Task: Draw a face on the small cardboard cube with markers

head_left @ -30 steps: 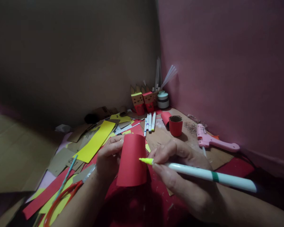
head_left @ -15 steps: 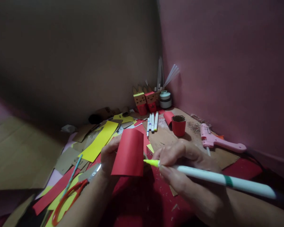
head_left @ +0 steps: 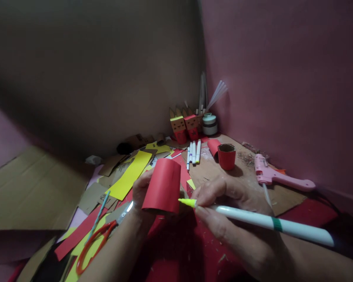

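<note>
Head view: left hand point(head_left: 141, 190), partly hidden, grips one red paper tube point(head_left: 164, 184) centrally; right hand point(head_left: 227, 192) pinches one yellow-tipped marker point(head_left: 247, 217) at its edge, contact unclear. Four loose markers point(head_left: 193, 153) lie beyond.

Dim, uneven light — shadowy upper left, slightly soft detail

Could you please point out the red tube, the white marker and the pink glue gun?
Red tube point(head_left: 163, 186): head view, on its curved outer side.
White marker point(head_left: 250, 217): head view, on its barrel.
Pink glue gun point(head_left: 279, 177): head view, on its handle.
</note>
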The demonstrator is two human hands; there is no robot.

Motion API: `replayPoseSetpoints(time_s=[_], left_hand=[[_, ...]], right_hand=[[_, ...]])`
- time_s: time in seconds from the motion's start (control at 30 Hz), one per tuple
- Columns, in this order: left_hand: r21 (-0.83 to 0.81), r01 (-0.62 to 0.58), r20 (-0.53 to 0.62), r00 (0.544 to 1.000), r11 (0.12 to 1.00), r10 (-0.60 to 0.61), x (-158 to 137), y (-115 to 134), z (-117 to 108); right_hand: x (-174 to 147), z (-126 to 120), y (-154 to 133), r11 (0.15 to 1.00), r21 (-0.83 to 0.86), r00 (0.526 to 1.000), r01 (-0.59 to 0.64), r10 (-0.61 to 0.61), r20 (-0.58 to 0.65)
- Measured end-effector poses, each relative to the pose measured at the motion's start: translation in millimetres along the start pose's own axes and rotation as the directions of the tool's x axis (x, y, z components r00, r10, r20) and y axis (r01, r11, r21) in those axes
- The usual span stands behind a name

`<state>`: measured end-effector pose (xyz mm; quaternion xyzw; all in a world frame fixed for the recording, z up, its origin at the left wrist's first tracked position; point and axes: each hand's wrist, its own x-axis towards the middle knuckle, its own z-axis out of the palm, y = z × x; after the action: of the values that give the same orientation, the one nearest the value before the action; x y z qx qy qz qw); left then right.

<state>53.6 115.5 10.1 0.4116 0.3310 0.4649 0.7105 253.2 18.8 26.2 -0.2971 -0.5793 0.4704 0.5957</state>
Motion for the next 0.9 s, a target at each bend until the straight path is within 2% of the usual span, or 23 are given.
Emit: replayPoseSetpoints(time_s=[0.17,0.33,0.43,0.53,0.6,0.73,0.9], left_hand=[[0.097,-0.084,0.007,0.996,0.992,0.083,0.7,0.6,5.0],[0.332,-0.212,0.050,0.977,0.919,0.207,-4.2,7.5,13.0],[0.522,-0.293,0.131,0.956,0.801,0.264,-5.2,16.3,21.7],[0.693,-0.377,0.243,0.925,0.615,0.292,2.7,21.1,35.4],[0.761,-0.424,0.332,0.905,0.491,0.267,14.4,18.7,45.9],[0.804,-0.499,0.469,0.867,0.324,0.170,44.4,4.7,63.9],[0.795,-0.567,0.554,0.824,0.217,0.121,68.6,-7.4,76.2]], right_hand=[[0.2,0.7,0.1,1.000,0.013,1.000,0.018,-0.018,0.012],[-1.6,-4.3,3.7,1.000,0.009,0.999,0.029,-0.029,-0.019],[-0.2,-18.7,9.0,0.996,-0.003,0.985,0.088,-0.088,-0.147],[4.0,-40.0,13.2,0.983,-0.020,0.935,0.181,-0.179,-0.305],[6.2,-53.7,14.9,0.977,-0.029,0.907,0.213,-0.209,-0.365],[5.0,-72.0,19.2,0.978,-0.033,0.889,0.204,-0.199,-0.413],[-1.5,-82.4,28.4,0.985,-0.015,0.880,0.173,-0.162,-0.447]])
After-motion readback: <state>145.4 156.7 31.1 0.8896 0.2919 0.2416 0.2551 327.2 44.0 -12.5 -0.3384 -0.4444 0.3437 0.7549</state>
